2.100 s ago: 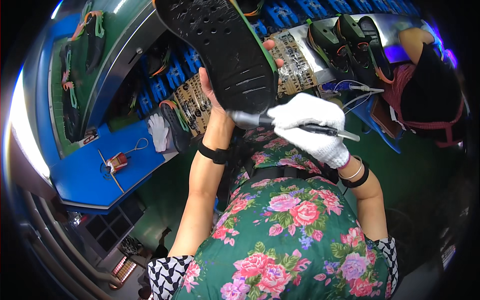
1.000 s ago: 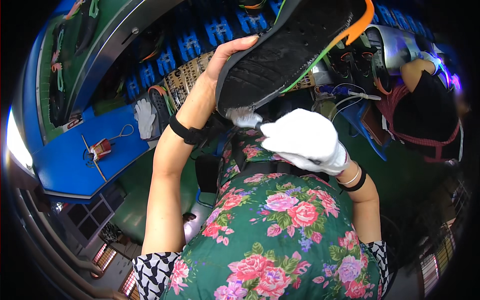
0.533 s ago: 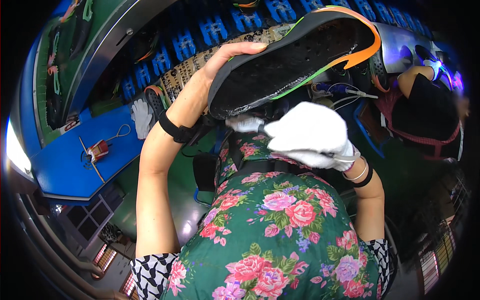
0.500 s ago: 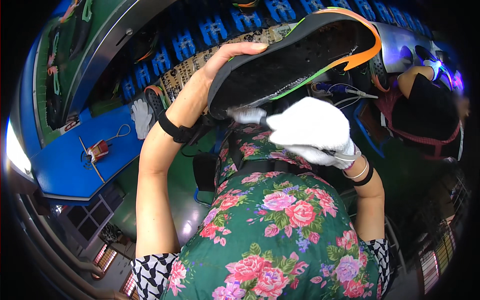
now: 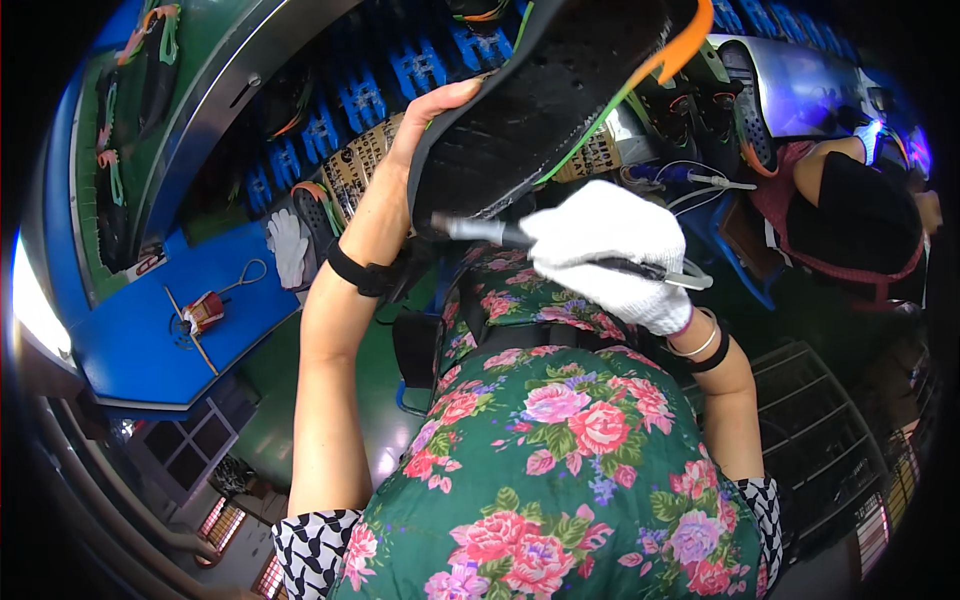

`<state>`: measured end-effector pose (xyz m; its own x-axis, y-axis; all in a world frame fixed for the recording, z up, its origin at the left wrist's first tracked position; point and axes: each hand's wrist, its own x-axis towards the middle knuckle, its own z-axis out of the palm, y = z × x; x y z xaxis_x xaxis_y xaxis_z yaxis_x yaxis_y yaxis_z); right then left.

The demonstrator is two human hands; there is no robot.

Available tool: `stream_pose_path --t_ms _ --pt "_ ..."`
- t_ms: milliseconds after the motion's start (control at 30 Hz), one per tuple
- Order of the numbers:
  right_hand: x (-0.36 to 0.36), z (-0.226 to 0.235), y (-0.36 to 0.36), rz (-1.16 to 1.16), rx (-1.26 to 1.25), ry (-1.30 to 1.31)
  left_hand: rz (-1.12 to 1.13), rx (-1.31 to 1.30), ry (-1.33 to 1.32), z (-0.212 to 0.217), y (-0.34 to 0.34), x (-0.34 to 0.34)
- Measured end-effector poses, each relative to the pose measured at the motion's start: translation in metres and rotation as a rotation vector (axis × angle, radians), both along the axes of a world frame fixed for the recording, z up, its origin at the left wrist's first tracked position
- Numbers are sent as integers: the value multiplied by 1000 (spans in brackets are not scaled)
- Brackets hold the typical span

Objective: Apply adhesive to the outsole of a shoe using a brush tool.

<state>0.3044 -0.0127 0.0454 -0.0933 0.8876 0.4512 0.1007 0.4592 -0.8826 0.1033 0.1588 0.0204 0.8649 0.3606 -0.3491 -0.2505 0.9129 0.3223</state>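
Observation:
My bare left hand (image 5: 428, 112) is closed round the left edge of a large black shoe sole (image 5: 540, 115) with an orange and green rim. The sole is held tilted, its dark inner face toward me, and its top runs out of the picture. In a white knit glove, my right hand (image 5: 610, 258) grips a brush (image 5: 480, 231) with a dark handle and a pale front part. The brush tip lies at the sole's lower end and seems to touch it. Whitish wet-looking streaks run along the sole's green-edged side.
On a blue table (image 5: 130, 340) at left stand a red container (image 5: 203, 312) with a thin stick and a wire loop. A white glove (image 5: 288, 245) lies beside another sole (image 5: 316, 215). Blue racks (image 5: 360, 95) line the back. At right sits another person (image 5: 850, 215) near a bright purple-lit surface.
The sole has moved up and a little left, with its top now out of view. My right hand and the brush have shifted slightly left toward the sole's lower end.

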Motion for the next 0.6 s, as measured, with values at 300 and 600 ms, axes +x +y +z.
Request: stream_pose_path --t_ms 300,600 --pt "-15 -2 -8 -188 -234 188 141 -23 87 -32 1 -2" --pt "29 8 14 -251 93 -205 100 -295 -112 -34 -48 -4"
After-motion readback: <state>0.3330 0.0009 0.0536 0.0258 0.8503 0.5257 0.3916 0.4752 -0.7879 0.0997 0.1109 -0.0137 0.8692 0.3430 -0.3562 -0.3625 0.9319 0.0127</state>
